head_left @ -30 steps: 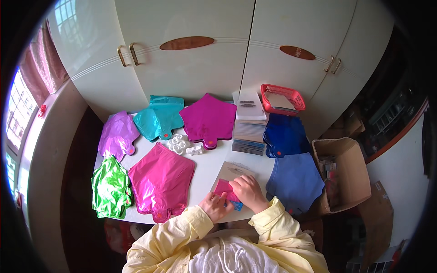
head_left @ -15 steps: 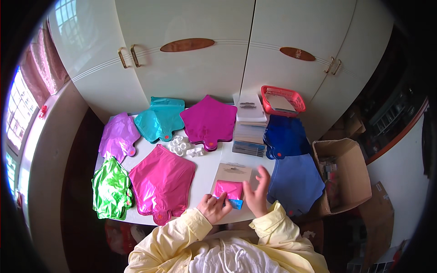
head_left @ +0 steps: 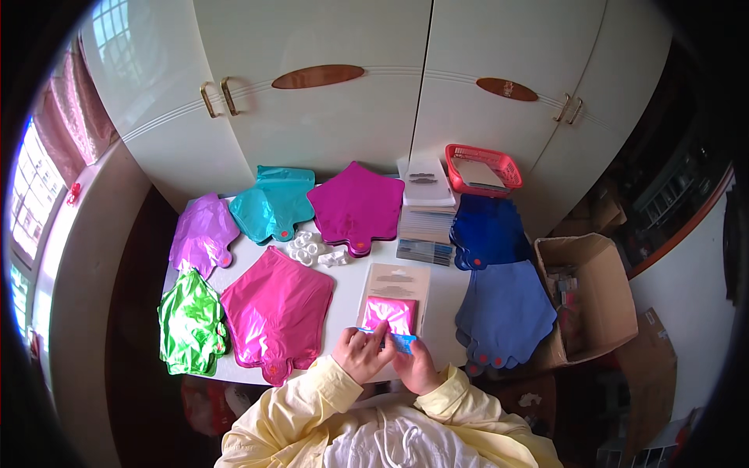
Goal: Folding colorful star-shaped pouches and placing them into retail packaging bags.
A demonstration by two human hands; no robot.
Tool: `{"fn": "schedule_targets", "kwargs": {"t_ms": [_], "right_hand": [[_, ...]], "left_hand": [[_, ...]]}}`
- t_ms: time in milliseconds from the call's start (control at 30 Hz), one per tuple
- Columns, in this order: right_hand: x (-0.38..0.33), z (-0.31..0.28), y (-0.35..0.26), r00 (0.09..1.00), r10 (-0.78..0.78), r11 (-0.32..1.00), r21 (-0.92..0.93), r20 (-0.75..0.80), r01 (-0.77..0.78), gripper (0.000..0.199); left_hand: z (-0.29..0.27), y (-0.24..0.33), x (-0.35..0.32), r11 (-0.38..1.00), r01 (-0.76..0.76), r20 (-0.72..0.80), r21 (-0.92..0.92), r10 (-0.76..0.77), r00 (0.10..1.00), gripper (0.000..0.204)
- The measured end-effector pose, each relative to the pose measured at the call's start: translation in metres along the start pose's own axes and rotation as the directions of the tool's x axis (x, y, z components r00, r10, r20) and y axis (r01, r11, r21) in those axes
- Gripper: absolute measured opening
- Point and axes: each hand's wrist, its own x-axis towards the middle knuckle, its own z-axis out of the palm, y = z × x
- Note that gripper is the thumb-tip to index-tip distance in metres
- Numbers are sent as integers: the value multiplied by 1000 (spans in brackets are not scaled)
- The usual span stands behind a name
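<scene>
Foil (head_left: pixel 396 310) lies partly under the left fingers (head_left: pixel 381 333).

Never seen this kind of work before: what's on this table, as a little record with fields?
Left hand: fingertip on folded pink foil
Right hand: at the blue strip
Under folded foil: pale card
Table's left: green foil, lilac foil, large pink foil
Table's right: navy foil, slate-blue foil
Back: teal foil, magenta foil, red basket

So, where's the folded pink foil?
Head view, lower centre: the folded pink foil lies on the beige card, right of the larger pink stack, left fingers at its near edge.
</scene>
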Motion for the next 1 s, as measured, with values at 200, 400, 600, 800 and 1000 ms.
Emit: {"fn": "schedule_targets", "kwargs": {"t_ms": [200, 400, 600, 800, 1000], "right_hand": [[-6, 18, -12, 994, 20, 996, -79, -105, -28, 26], [0, 31, -20, 959, -64, 985, -172, -275, 16, 14], [2, 21, -28, 966, -70, 977, -215, -249, 16, 14], [2, -19, -14, 1000, -15, 998, -59, -18, 14, 23], [1, -6, -24, 999, -19, 995, -96, 42, 23, 24]], "left_hand": [[-10, -5, 5, 996, 24, 9, -88, -23, 1000, 27], [-12, -1, 0, 997, 23, 33, -76, -20, 999, 26], [-12, -6, -9, 846, 387, -87, -367, -445, 891, 35], [4, -11, -34, -757, 315, 774, -573, -372, 513, 15], [7, -8, -35, -827, 189, 784, -530, -393, 481, 9]]}}
